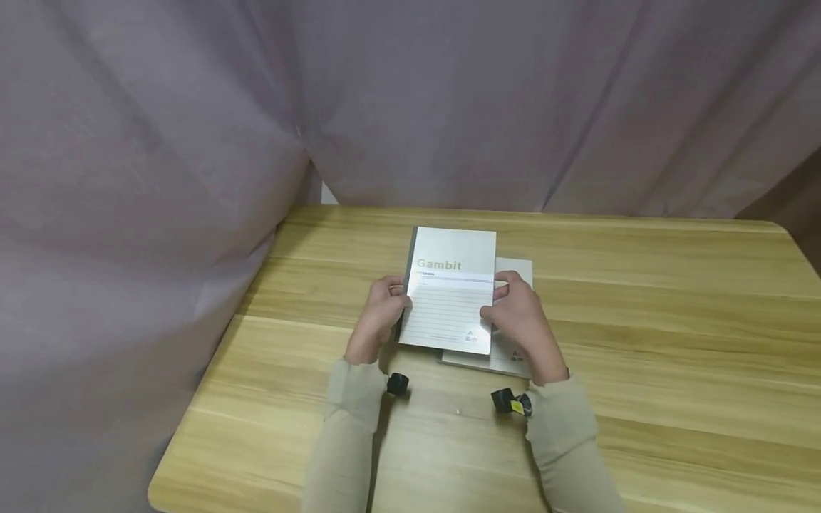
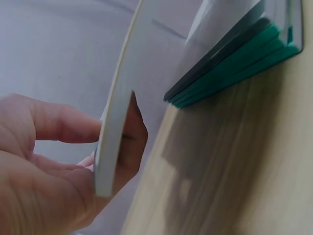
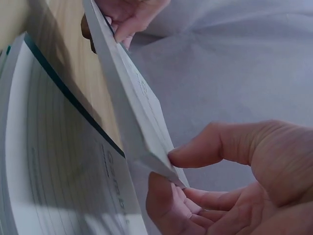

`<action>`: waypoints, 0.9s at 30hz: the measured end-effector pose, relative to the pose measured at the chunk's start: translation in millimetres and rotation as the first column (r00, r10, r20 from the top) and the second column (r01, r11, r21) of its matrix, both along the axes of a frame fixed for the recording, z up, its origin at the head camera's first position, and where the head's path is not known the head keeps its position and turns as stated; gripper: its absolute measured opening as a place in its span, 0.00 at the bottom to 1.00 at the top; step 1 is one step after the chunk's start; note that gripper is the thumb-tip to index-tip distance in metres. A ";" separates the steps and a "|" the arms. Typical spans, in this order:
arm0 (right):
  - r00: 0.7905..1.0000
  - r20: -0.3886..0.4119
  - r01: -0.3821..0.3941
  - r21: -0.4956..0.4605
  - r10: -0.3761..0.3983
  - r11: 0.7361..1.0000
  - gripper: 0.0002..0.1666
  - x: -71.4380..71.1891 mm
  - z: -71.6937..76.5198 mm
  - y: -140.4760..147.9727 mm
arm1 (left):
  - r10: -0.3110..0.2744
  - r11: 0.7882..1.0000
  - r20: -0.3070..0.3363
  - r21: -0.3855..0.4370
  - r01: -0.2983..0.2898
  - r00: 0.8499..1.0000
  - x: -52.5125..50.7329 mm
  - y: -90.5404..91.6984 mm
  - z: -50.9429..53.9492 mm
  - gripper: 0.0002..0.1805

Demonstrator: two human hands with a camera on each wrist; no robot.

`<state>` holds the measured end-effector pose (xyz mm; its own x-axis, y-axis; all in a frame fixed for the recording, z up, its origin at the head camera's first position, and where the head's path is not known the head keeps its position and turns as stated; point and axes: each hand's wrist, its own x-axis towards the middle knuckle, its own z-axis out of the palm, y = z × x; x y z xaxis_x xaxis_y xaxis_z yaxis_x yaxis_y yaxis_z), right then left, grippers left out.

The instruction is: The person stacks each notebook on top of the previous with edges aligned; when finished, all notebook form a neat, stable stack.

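Observation:
A pale notebook (image 1: 449,292) with "Gambit" on its cover and a dark spine is held up between both hands. My left hand (image 1: 383,311) grips its spine edge, thumb on the cover and fingers behind. On the opposite edge my right hand (image 1: 521,317) pinches it the same way, as the right wrist view shows with the thumb against the notebook's (image 3: 142,117) cover. Below lies a stack of similar notebooks (image 1: 518,271), partly hidden by the held one and the right hand. Teal and dark spines of the stack (image 2: 239,63) show in the left wrist view, apart from the held notebook.
The wooden table (image 1: 673,342) has rounded corners. A greyish-purple curtain (image 1: 436,107) hangs behind it and along its left side. Small black devices, one (image 1: 398,385) at the left cuff and one (image 1: 503,400) at the right, stick out from the sleeves.

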<state>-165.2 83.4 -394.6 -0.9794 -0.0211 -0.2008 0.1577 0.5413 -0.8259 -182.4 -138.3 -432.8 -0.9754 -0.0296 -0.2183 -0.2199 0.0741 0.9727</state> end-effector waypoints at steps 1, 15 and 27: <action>1.000 0.007 -0.001 -0.002 0.001 1.000 0.45 -0.1 0.9 1.9 | -0.002 1.000 -0.003 0.002 0.002 1.000 -0.4 1.5 -0.2 0.28; 0.996 0.010 -0.091 0.093 0.091 0.991 0.47 1.8 5.7 28.7 | -0.057 0.998 -0.026 0.020 0.057 0.998 1.8 21.1 -4.3 0.27; 0.993 0.055 -0.111 0.066 0.108 0.992 0.48 7.3 4.2 37.2 | -0.122 0.992 -0.034 0.004 0.122 0.992 7.1 25.4 -8.5 0.26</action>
<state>-157.9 120.6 -390.4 -0.9603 -0.1119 -0.2557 0.1358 0.6132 -0.7782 -175.3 -112.9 -441.3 -0.9784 0.0914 -0.1856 -0.1772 0.0927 0.9798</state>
